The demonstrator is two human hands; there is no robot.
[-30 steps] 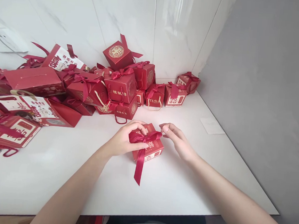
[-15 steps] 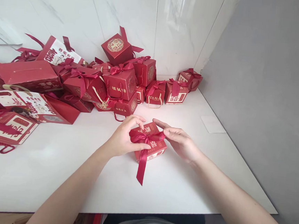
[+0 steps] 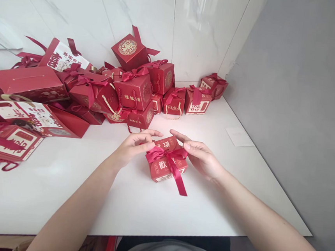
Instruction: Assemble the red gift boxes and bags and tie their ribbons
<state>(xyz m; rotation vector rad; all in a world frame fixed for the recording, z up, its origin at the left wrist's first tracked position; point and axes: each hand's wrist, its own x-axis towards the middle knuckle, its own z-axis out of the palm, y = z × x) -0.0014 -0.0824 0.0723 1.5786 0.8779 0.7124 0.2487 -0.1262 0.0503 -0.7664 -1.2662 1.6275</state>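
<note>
A small red gift box (image 3: 163,172) with gold and cream print sits on the white table in front of me. A glossy dark-red ribbon (image 3: 176,173) is tied in a bow across its top, one tail hanging over the front right side. My left hand (image 3: 132,146) is at the box's left side, thumb and index finger closed at the bow's left loop, the other fingers stretched out behind. At the right side, my right hand (image 3: 201,156) has its thumb against the right loop and its index finger extended behind the box. Part of its grip is hidden.
Several red boxes with ribbon bows (image 3: 132,87) are heaped along the tiled wall at the back and left. A flat white piece of paper (image 3: 239,137) lies near the table's right edge. A grey panel (image 3: 299,94) borders the right side.
My left thumb has drawn back from the box top to the left loop. The ribbon's front tail has swung from hanging straight down to slanting right. My right hand stays by the right loop.
</note>
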